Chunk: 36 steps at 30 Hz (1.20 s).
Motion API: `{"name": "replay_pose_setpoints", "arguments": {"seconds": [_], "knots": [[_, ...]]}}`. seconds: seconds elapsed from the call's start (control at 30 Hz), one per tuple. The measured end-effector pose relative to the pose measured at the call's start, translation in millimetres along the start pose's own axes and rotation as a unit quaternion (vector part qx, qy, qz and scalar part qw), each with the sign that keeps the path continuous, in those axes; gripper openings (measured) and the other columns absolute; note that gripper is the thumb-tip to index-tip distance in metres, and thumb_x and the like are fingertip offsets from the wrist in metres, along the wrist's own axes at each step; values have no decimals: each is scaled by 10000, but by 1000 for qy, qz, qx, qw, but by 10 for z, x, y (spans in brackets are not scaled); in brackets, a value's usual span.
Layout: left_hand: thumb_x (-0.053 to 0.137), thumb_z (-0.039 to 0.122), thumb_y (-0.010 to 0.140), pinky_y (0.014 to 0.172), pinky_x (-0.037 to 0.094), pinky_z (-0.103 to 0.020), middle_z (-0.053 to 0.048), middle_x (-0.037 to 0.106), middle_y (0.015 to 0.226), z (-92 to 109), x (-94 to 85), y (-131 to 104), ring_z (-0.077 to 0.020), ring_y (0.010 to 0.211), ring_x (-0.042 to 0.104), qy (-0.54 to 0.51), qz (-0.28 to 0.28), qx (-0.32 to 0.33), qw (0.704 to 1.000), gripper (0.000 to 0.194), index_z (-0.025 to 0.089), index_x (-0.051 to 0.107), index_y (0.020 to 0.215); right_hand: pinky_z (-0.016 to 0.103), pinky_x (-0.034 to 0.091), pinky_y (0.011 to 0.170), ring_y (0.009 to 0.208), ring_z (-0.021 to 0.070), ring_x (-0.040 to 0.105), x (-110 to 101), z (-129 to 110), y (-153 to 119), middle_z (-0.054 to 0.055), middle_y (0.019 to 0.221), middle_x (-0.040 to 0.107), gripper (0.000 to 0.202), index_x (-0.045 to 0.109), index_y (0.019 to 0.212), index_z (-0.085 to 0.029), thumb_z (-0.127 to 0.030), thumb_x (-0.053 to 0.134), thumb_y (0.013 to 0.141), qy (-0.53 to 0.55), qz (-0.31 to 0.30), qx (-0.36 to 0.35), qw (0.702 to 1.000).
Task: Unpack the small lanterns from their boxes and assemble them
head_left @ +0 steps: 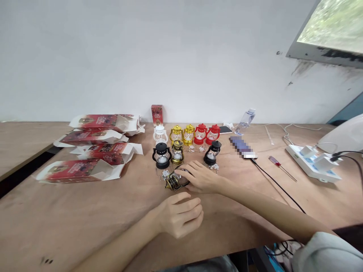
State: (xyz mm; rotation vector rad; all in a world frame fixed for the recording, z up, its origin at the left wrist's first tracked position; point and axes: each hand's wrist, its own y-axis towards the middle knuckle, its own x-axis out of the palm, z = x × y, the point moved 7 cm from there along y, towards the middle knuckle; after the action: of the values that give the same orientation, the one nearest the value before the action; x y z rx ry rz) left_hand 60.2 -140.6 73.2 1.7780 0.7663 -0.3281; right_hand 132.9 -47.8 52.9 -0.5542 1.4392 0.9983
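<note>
A bronze-coloured miniature lantern (176, 180) lies tilted on its side, its top toward the left, and my right hand (202, 177) is closed around its base end. Nearer to me, my left hand (181, 215) is curled with its fingers bent inward; the palm is hidden, so whatever it may hold cannot be seen. Just beyond the held lantern stand a second bronze lantern (177, 152), a black lantern (162, 155) and another black lantern (212, 152). Small metal and white pieces (165, 173) lie beside the held lantern.
Behind stand a white lantern (160, 135), gold lanterns (177, 133) and red lanterns (200, 133). Opened red boxes (76, 169) lie at left; a small red box (157, 115) stands upright. At right are a phone (241, 146), bottle (245, 121), screwdriver (282, 168) and power strip (312, 166).
</note>
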Motion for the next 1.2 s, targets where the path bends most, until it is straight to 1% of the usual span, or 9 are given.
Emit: {"name": "replay_pose_setpoints", "arguments": {"seconds": [0.1,0.2,0.37,0.5,0.63,0.77,0.93,1.07,1.2], "knots": [[547,97,790,772,431,-271,5,679,811,6,-19,6,-124,898,583,4,7,6,1000,135,158,664,766,373,421,902,1006,275,520,-11,-1,-53,152,1179,569,554,385,1320,-137,-203,517,786,-10,54,-30,998],[542,112,799,766,428,-264,11,676,822,11,-28,-3,-120,910,577,7,9,8,1000,132,162,662,773,393,472,849,985,256,545,-153,71,-152,140,1105,582,619,317,1345,-152,-282,550,786,29,193,-61,979],[540,113,809,754,417,-273,4,659,808,-6,130,-28,-123,844,571,-5,-50,-41,998,107,158,635,830,423,493,865,1084,245,504,-538,603,-339,118,1200,465,832,159,1394,-234,-310,636,716,172,420,127,882],[479,130,827,753,405,-304,-22,647,819,-80,401,-105,-152,817,560,-25,-161,-124,979,129,156,601,858,429,494,884,1158,239,453,-733,927,-403,106,1315,349,768,151,1365,-301,-325,588,734,262,487,256,793],[481,131,811,763,387,-316,-42,640,919,-192,503,-200,-178,873,543,-18,-219,-185,958,142,156,587,900,405,500,862,1071,209,498,-759,1084,-359,90,1233,407,613,294,1268,-288,-303,577,724,315,470,330,756],[474,146,815,717,370,-334,-45,626,896,-457,418,-303,-199,830,531,45,-247,-269,930,132,167,587,882,392,485,849,994,204,537,-681,1083,-246,91,1124,482,650,296,1233,-226,-263,619,671,356,418,350,759],[486,205,804,695,370,-358,-71,613,877,-908,208,-549,-232,831,527,154,-251,-438,849,123,171,591,858,402,457,822,902,203,555,-715,979,-148,110,1108,493,796,174,1283,-194,-234,628,630,266,362,355,820],[533,332,779,685,380,-383,-101,604,865,-968,198,-621,-271,846,521,179,-254,-448,838,191,159,605,816,376,447,762,883,225,554,-707,930,-40,101,1074,534,549,382,1125,-191,-279,622,639,161,248,359,886],[549,347,768,664,382,-382,-120,595,875,-919,217,-609,-276,847,505,194,-250,-432,845,211,154,629,794,334,425,671,795,234,569,-621,993,-6,87,944,585,356,458,967,-180,-363,601,698,77,165,387,904]]}}
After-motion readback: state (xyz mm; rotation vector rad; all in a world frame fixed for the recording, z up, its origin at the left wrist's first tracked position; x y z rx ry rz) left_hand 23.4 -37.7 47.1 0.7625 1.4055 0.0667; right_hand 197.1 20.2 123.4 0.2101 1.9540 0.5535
